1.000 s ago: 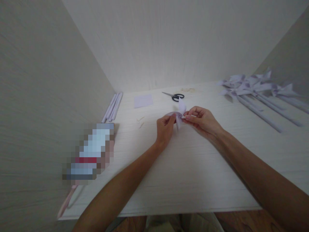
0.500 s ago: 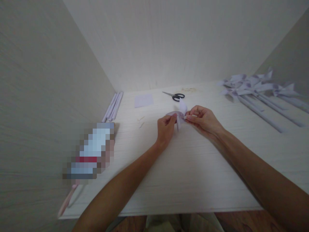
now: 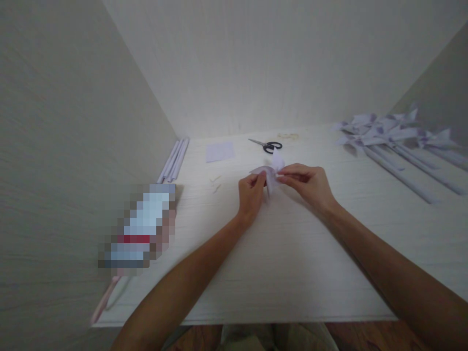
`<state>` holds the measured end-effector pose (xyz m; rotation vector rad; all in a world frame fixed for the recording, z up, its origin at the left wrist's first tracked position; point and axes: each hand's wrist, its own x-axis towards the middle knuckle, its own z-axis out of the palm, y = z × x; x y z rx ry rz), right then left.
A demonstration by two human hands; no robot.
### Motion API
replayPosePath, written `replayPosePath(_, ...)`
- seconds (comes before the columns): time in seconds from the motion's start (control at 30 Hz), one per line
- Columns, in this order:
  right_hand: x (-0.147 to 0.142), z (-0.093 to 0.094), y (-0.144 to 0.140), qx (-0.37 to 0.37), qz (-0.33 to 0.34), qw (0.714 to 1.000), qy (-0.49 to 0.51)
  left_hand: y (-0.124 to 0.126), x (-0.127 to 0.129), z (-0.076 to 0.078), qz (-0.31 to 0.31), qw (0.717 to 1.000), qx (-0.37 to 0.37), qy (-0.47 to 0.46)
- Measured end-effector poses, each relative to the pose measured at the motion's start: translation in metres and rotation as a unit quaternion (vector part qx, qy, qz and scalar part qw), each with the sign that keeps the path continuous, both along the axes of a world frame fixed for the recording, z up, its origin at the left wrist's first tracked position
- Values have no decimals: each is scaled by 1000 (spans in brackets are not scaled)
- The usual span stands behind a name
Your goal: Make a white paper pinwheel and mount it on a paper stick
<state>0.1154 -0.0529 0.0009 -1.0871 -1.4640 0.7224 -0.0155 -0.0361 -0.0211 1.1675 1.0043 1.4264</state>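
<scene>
A pale paper pinwheel (image 3: 270, 175), its blades folded and one corner standing up, is held just above the table between my two hands. My left hand (image 3: 251, 194) is closed, with the thumb and fingers pinching the pinwheel's left side. The thumb and index finger of my right hand (image 3: 309, 183) close on its right edge near the middle; anything small between those fingertips is hidden. Behind the pinwheel lie scissors (image 3: 271, 146) with black handles. A flat square of pale paper (image 3: 220, 151) rests farther left.
Several finished pinwheels on paper sticks (image 3: 398, 173) are heaped at the right. Rolled paper sticks (image 3: 175, 160) lie by the left wall, behind a blurred-out object (image 3: 142, 224). Small scraps (image 3: 216, 184) and thin pale strips (image 3: 288, 136) lie on the white table (image 3: 270, 273).
My right hand has shifted slightly, its fingers straighter and the fingertips nearer the pinwheel's middle. The pinwheel has turned a little in my left hand. The whole view has shifted slightly.
</scene>
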Motion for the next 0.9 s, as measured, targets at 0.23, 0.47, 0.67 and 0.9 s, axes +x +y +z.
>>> replayPosePath(0.23, 2, -5, -3, 137, -82, 955, -250, -3, 2, 5, -15, 1000, -3, -14)
replayPosePath(0.47, -3, -3, -4, 157, -113, 900, -391, -2, 0, 3, -12, 999, 9, 37)
replayPosePath(0.67, -7, -3, -5, 141, -135, 872, -449, -2, 2, 4, -17, 999, 9, 27)
replayPosePath(0.9, -7, -4, -5, 102, -146, 895, -408, -2, 1, 4, -26, 999, 30, 11)
